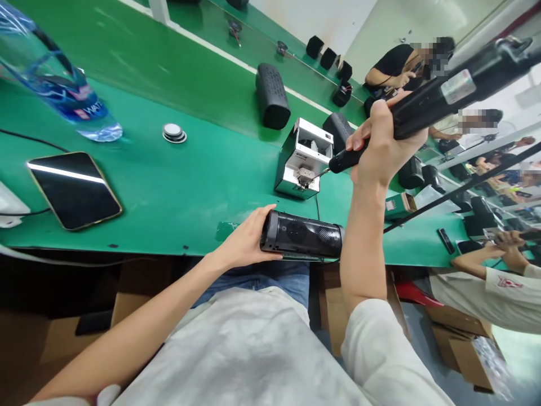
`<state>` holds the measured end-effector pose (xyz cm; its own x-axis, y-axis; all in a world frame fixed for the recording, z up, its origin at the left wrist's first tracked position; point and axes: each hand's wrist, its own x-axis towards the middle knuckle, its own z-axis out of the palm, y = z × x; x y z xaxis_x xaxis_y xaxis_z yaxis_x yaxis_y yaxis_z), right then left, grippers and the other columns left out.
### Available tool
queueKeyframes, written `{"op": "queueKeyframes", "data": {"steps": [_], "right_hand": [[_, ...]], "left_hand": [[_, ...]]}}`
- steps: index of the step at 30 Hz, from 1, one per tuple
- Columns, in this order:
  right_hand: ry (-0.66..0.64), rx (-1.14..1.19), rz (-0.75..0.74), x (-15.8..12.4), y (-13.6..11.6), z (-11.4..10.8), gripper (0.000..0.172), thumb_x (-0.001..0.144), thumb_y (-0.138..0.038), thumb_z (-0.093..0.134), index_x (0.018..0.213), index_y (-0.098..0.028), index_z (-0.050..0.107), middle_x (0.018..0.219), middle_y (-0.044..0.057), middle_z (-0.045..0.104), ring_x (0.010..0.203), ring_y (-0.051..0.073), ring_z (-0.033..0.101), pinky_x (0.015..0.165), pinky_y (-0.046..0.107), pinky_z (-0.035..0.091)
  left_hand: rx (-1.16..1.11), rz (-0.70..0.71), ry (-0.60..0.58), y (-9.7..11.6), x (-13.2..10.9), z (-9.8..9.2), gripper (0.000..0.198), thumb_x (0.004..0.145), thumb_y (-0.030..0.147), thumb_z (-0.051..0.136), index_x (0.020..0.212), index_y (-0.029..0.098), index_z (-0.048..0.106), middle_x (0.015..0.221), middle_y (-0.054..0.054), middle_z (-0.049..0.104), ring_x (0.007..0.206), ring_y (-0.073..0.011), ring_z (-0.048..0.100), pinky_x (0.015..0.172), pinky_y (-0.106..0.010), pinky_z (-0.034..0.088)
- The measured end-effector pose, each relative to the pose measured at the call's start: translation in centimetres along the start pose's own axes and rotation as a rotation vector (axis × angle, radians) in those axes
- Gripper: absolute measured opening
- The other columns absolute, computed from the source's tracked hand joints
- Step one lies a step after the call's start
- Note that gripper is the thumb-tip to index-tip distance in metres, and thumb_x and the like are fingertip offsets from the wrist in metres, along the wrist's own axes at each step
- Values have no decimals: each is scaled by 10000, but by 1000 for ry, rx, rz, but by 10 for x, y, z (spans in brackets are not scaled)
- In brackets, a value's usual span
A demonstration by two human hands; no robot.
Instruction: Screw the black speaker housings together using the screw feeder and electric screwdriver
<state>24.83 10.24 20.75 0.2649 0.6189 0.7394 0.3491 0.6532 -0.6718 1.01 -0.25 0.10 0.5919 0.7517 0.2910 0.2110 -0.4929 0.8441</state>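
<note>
My left hand (245, 239) grips the left end of a black speaker (306, 234) with perforated round areas, lying lengthwise at the table's front edge. My right hand (386, 138) is wrapped around a black electric screwdriver (426, 104), raised and slanting down to the left. Its thin bit points at the front of a small white-and-black screw feeder (291, 160); whether it touches a screw there is too small to tell. Behind the feeder stands a dark speaker (273, 96) with a textured surface, and another dark speaker (337, 131) is partly hidden by the feeder.
On the left of the green table (203, 169) are a phone (76, 192), a water bottle (63, 84) and a small round stack of discs (174, 133). A conveyor with several speaker parts runs behind. Co-workers sit to the right, one with hands (507, 239) near my side.
</note>
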Motion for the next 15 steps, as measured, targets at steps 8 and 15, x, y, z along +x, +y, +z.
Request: {"op": "queueKeyframes", "data": {"steps": [8, 15], "right_hand": [[58, 120, 40, -1, -3, 4, 471, 842, -560, 956, 866, -331, 545, 545, -111, 359, 418, 127, 312, 421, 348, 310], [106, 193, 157, -23, -70, -13, 227, 658, -274, 837, 774, -299, 643, 542, -97, 393, 420, 102, 328, 411, 311, 260]], "left_hand": [[-27, 26, 48, -3, 0, 4, 1237, 781, 432, 1034, 1759, 284, 292, 1640, -202, 571, 1534, -456, 609, 1285, -639, 527], [-5, 62, 75, -8, 1, 9, 1265, 764, 448, 1053, 1753, 271, 284, 1656, -229, 552, 1545, -473, 594, 1280, -675, 521]]}}
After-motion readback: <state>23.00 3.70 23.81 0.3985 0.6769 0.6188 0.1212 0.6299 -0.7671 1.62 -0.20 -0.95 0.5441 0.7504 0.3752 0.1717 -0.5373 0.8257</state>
